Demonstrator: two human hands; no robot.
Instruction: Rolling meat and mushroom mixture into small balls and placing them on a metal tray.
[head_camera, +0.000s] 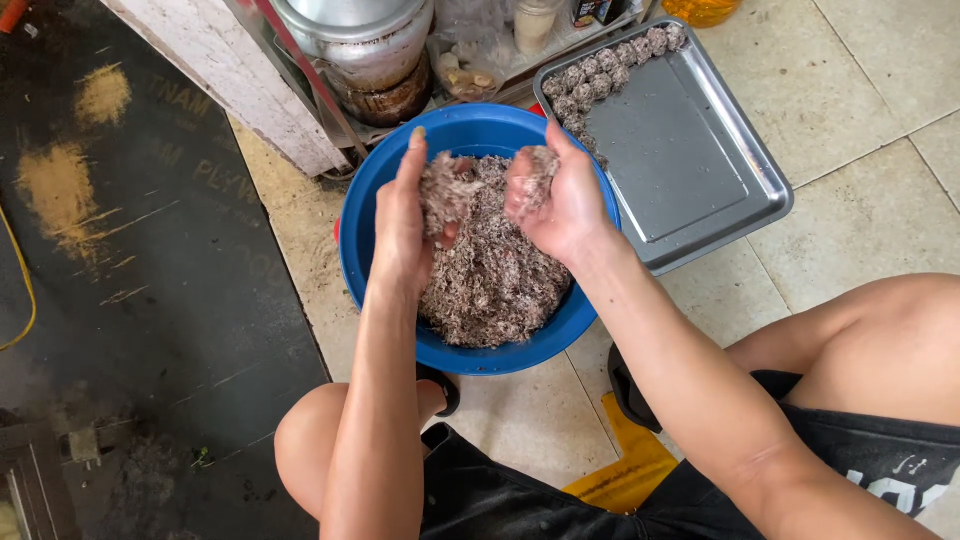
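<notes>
Grey-brown crumbly mixture (495, 285) heaped in a round blue bowl (360, 250) on the tiled floor (860, 90), filling most of the bowl's inside. Above the heap, two bare hands lifted clear of the rim's level, each with a share of the same mixture. Left hand (402, 215) upright, fingers straight and pointing away, a clump of mixture (443, 192) pressed against the palm and cupped loosely rather than clenched. Right hand (560, 200) curled around a second clump (533, 178), fingers bent over it, thumb side toward the left hand. Hands close together, a narrow gap between the two clumps. Just right of the bowl and touching or nearly touching its rim, a rectangular metal tray (680, 150), set at a slant, with a row of small rolled balls (600, 75) of the same grey mixture lined along its upper and left edges. Behind the bowl, a metal pot (360, 40) on a low rack beside a white wooden board (230, 70). To the left, a dark mat (130, 300) over the floor. Bent knees at both sides below, black shorts (500, 500) between them.
</notes>
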